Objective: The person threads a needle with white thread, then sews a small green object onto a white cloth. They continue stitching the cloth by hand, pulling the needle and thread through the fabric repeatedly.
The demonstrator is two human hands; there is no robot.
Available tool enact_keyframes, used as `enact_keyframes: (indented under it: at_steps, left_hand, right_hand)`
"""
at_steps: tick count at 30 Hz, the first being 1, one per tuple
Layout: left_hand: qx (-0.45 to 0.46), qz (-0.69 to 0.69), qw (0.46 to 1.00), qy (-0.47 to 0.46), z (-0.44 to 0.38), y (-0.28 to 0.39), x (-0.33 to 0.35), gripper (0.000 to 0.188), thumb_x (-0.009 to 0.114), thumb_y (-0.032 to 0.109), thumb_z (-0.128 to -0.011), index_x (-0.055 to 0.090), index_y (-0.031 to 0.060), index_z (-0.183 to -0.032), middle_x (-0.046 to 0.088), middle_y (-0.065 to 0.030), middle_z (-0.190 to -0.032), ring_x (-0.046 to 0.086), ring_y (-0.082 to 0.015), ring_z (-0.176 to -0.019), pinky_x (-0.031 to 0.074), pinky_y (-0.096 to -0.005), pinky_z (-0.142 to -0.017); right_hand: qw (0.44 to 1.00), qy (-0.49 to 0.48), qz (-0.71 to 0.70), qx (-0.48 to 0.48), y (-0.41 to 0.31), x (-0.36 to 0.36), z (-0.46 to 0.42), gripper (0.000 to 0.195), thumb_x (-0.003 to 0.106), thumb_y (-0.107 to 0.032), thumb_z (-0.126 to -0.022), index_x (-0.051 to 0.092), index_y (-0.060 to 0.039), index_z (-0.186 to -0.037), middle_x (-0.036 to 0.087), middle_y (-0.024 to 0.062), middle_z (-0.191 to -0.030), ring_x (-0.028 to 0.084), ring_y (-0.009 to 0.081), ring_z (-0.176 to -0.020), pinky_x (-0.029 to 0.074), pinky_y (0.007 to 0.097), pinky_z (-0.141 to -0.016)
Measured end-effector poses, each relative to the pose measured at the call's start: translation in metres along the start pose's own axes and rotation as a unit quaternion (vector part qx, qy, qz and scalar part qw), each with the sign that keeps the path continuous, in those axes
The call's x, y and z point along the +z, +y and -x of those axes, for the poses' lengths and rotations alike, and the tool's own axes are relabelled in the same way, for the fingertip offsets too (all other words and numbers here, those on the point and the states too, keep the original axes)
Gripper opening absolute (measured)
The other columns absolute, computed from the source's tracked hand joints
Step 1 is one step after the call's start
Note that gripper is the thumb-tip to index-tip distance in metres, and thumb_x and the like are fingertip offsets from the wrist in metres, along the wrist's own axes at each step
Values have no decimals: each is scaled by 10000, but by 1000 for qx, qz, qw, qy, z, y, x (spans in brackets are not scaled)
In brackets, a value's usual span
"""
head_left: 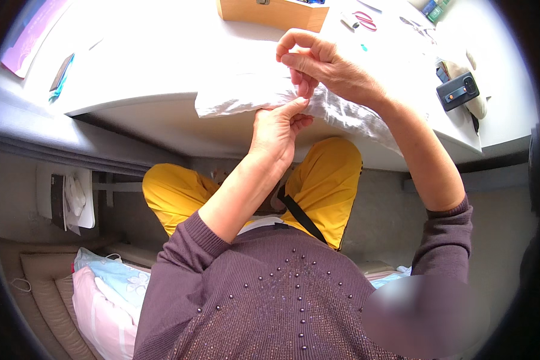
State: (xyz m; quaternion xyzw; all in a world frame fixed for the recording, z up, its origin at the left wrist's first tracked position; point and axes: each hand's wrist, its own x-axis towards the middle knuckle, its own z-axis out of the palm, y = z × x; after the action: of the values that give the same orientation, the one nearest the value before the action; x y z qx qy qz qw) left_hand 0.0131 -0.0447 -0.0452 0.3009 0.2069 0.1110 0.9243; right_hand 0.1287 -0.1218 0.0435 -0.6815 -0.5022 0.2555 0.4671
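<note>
A thin white cloth (342,110) lies over the front edge of the white table (153,63), part of it hanging down. My left hand (276,130) pinches the cloth at this edge between thumb and fingers. Just above it is my right hand (319,65), its thumb and index fingertip brought together and its other fingers curled toward the left thumb. Anything as fine as a needle or thread between those fingertips is too small and washed out to make out. Strong light bleaches the upper part of the cloth into the tabletop.
Beyond my hands stands a wooden box (270,14) with a metal clasp. Red-handled scissors (365,21) and a small white container (350,20) lie right of it. A dark phone (457,91) rests at the right, a flat blue-edged object (62,76) at the left.
</note>
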Motion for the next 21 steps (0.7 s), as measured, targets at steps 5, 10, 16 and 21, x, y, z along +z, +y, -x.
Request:
enact_keyframes:
  at_steps: [5, 10, 16, 21]
  left_hand:
    - [-7, -7, 1000, 2, 1, 2, -1, 151, 683, 39, -864, 633, 39, -1006, 659, -65, -914, 628, -177, -855, 521, -349, -760]
    - [3, 25, 1000, -12, 6, 8, -14, 210, 639, 140, -919, 596, 33, -1095, 656, -89, -979, 636, -210, -912, 527, -380, -841]
    - [42, 50, 998, 13, 8, 21, -34, 281, 624, 204, -935, 577, 9, -1131, 649, -130, -1021, 622, -241, -971, 502, -427, -928]
    - [57, 45, 997, 10, 4, 25, -36, 244, 623, 160, -929, 588, 0, -1110, 648, -130, -1014, 629, -235, -952, 509, -417, -920]
  right_hand:
    - [1000, 23, -3, 6, 0, 4, 4, 213, 497, -302, -1023, 590, -115, -1061, 569, -16, -717, 570, 38, -640, 491, 187, -569]
    - [996, 71, 51, 34, -7, -2, 21, 190, 512, -232, -1021, 594, -84, -1106, 569, -13, -732, 560, 52, -656, 500, 200, -620]
    - [981, 128, 109, 92, -12, 15, 52, 185, 558, -97, -961, 609, -4, -1113, 625, 45, -850, 601, 97, -750, 517, 250, -730]
    - [937, 166, 305, -38, -6, 22, 62, 125, 602, -66, -909, 660, -9, -1004, 656, 143, -873, 662, 245, -759, 513, 302, -687]
